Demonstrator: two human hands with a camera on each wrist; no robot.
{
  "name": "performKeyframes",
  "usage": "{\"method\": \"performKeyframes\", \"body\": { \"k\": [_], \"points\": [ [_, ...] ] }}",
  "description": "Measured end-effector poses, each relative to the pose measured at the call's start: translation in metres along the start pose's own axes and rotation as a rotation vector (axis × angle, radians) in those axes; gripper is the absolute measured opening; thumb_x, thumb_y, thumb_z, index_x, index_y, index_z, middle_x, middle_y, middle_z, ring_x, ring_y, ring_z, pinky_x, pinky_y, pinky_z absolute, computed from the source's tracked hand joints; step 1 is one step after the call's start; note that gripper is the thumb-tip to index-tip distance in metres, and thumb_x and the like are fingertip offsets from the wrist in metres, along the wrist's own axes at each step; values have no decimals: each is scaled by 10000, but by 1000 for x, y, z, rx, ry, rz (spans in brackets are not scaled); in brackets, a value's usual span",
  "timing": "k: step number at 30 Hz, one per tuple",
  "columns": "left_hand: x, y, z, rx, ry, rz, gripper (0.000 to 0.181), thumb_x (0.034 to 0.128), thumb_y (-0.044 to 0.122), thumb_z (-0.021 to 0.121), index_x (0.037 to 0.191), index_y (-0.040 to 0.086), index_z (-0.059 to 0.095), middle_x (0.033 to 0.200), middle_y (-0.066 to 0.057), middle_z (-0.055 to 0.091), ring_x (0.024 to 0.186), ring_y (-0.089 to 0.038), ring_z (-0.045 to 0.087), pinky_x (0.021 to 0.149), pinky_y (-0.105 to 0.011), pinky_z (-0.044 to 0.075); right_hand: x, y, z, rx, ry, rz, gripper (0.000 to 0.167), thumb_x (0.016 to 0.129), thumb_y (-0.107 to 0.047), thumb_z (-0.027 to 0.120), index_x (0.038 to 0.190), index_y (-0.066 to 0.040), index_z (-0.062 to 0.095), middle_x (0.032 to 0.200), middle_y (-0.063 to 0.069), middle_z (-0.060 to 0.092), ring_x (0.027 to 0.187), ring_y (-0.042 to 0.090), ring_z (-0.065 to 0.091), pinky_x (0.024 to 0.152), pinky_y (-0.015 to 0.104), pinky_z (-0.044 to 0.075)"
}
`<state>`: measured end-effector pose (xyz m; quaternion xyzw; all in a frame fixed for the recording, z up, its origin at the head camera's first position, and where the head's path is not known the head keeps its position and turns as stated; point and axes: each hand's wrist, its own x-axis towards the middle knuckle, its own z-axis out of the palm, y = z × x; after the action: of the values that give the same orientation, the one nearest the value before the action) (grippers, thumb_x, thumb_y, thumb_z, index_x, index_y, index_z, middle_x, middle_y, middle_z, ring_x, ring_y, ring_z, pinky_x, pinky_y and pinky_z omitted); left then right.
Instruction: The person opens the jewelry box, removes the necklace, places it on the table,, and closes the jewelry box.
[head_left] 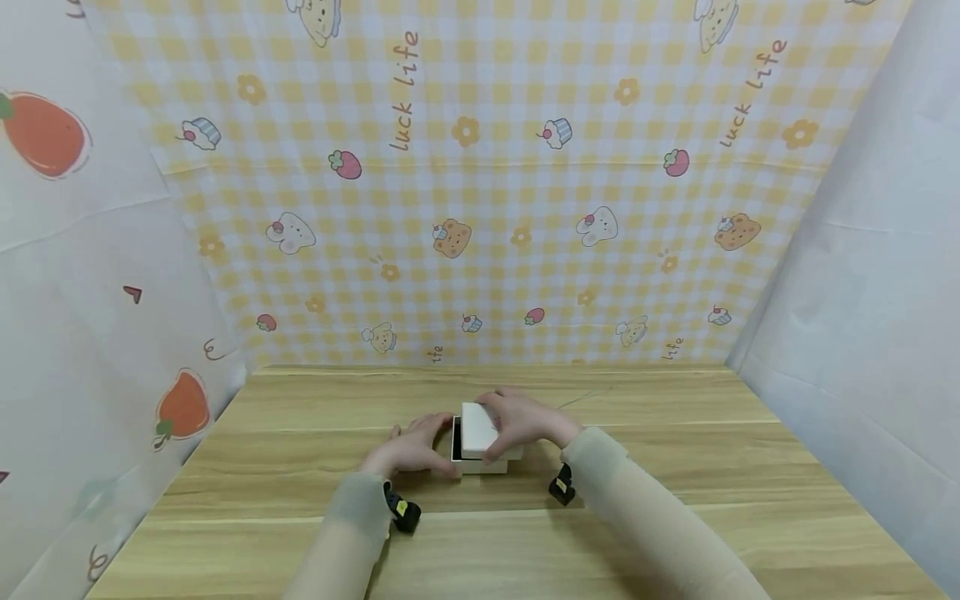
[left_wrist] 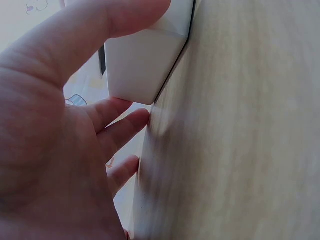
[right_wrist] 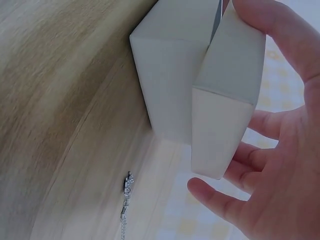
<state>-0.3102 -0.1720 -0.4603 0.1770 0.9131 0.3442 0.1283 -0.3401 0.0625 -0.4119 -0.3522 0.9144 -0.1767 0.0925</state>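
A small white box base (head_left: 483, 468) stands on the table, a strip of its dark interior showing at the left. My left hand (head_left: 411, 447) holds the base from the left, thumb on the near side and fingers toward the far side. With my right hand (head_left: 522, 418) I grip the white box lid (head_left: 477, 432) between thumb and fingers. The lid lies over the base, shifted to the right and not lined up with it. In the right wrist view, the lid (right_wrist: 225, 120) overhangs the side of the base (right_wrist: 172, 85).
A silver chain with sparkling stones (right_wrist: 126, 192) lies on the wooden table (head_left: 480, 550), to the right of the box. Behind the table hangs a yellow checked cloth (head_left: 517, 275). White cloths close in the left and right sides.
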Motion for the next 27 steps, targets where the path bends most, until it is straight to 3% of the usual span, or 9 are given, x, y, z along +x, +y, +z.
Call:
{"method": "performKeyframes", "body": {
  "k": [14, 27],
  "points": [
    [3, -1, 1, 12, 2, -4, 1008, 655, 428, 837, 1487, 123, 358, 1529, -110, 338, 1421, -344, 214, 1041, -719, -8, 8, -6, 4, -14, -14, 15, 922, 633, -447, 866, 1397, -112, 473, 1164, 16, 522, 918, 133, 473, 742, 288, 448],
    [1, 0, 1, -2, 8, -7, 1000, 653, 403, 848, 1490, 148, 362, 1524, -100, 348, 1420, -338, 220, 1048, -709, -8, 10, -12, 7, -11, -14, 19, 853, 652, -387, 860, 1363, -84, 501, 1123, 33, 519, 917, 146, 475, 758, 304, 451]
  ]
}}
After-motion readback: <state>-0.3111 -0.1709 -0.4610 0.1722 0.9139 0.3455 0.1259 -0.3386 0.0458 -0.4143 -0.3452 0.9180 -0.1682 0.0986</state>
